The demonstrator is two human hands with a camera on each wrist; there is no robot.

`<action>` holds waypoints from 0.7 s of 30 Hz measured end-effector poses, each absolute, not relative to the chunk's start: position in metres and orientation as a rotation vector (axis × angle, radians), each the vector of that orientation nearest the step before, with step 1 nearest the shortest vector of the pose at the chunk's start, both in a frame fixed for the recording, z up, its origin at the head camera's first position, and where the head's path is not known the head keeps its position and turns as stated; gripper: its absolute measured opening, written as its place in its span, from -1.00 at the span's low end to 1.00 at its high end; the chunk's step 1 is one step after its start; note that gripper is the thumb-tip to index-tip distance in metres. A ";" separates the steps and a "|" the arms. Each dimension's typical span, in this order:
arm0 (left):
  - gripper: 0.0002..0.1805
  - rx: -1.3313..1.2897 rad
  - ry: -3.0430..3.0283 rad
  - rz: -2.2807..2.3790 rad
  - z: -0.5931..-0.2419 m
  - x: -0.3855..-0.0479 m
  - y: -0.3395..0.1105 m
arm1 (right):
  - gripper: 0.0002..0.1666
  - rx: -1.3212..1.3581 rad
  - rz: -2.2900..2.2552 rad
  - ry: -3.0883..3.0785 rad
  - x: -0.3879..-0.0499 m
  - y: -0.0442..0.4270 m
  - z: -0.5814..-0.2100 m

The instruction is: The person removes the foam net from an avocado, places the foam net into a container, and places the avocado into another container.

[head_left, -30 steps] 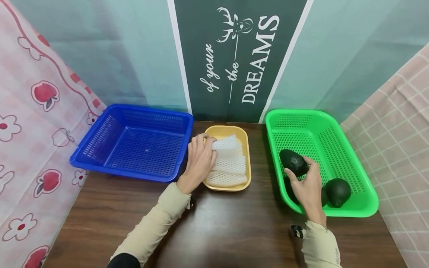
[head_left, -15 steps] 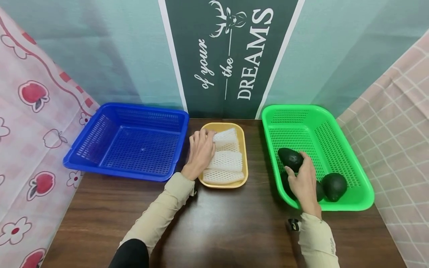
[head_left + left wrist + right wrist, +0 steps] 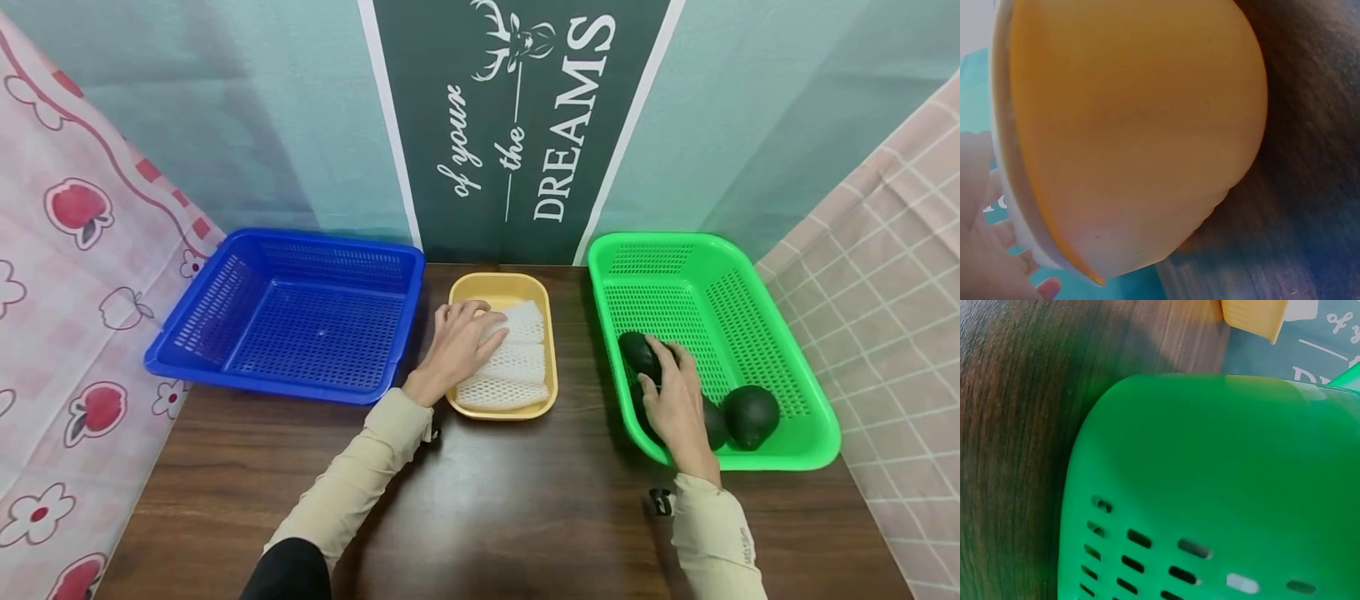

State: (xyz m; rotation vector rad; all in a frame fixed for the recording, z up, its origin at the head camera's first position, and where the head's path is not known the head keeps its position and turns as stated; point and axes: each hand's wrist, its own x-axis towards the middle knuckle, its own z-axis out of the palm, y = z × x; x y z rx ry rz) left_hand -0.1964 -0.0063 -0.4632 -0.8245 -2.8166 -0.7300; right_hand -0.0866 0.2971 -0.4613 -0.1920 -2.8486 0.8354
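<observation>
In the head view my left hand (image 3: 459,346) lies over the white foam net sleeves (image 3: 513,365) in the yellow tray (image 3: 501,286), its spread fingertips touching the upper one. The left wrist view has the tray's outer wall (image 3: 1141,125) in front, with a few of the fingers (image 3: 1004,232) beyond its rim. My right hand (image 3: 678,408) reaches into the green basket (image 3: 667,312) and grips a dark avocado (image 3: 636,353) between thumb and fingers. More dark avocados, such as one at the right (image 3: 751,417), lie there, some partly hidden by this hand. The right wrist view shows only the basket's outside (image 3: 1210,456).
A blue basket (image 3: 322,333) stands left of the tray on the brown wooden table (image 3: 517,508). Printed cloth (image 3: 315,125) hangs behind, with a pink cloth (image 3: 82,333) at the left and a checked one (image 3: 900,333) at the right.
My left hand has slid right and nearer over the foam nets, its fingers now more spread. In the green basket, the right fingers have moved further over the avocado, which sits slightly lower.
</observation>
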 end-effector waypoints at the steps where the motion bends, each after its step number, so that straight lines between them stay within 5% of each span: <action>1: -0.63 -0.833 -2.835 -0.730 -0.463 -0.196 -0.007 | -0.33 -0.191 0.820 -2.860 -0.087 0.297 -0.462; 21: -0.45 -0.877 -2.988 -0.627 -0.455 -0.187 -0.011 | -0.32 -0.240 0.860 -2.905 -0.086 0.295 -0.460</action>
